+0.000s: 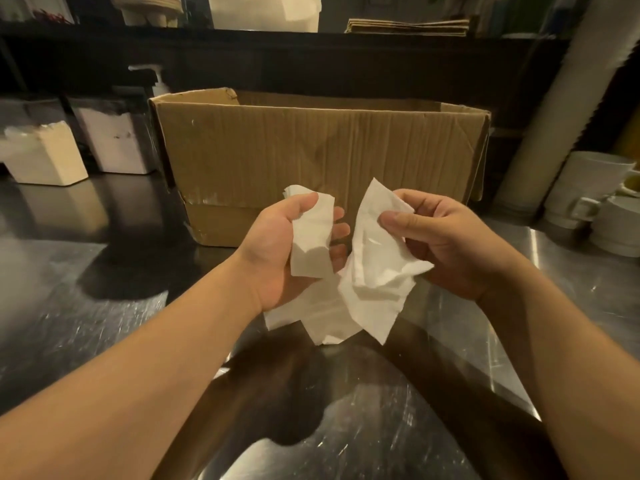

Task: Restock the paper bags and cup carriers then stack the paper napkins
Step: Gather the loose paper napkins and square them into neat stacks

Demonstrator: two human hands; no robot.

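Nearest to me, both bare forearms reach forward over the scratched steel tabletop (104, 306), which mirrors dark shapes between them. My left hand (277, 247) is curled round a small folded wad of paper napkins (311, 237), thumb on top and fingertips showing past its far edge. My right hand (440, 240) pinches a second, crumpled bunch of napkins (377, 258) between thumb and fingers; this bunch hangs down and fans out below the hand. Under both hands a few more loose napkins (311, 317) appear to lie on the tabletop, though I cannot tell whether they touch the hanging bunch.

Just beyond the hands stands an open cardboard box (311, 150), worn along its lower front edge; its inside is hidden from me. To the left of the box sit a white container (45, 157) and a clear bin (114, 140), with a pump bottle (157, 81) behind. To the right are stacked white cups (588, 195) and a tall sleeve of cups (554, 109) leaning upward. Farthest back, a dark shelf (311, 39) carries a flat stack of brown paper bags (408, 26).
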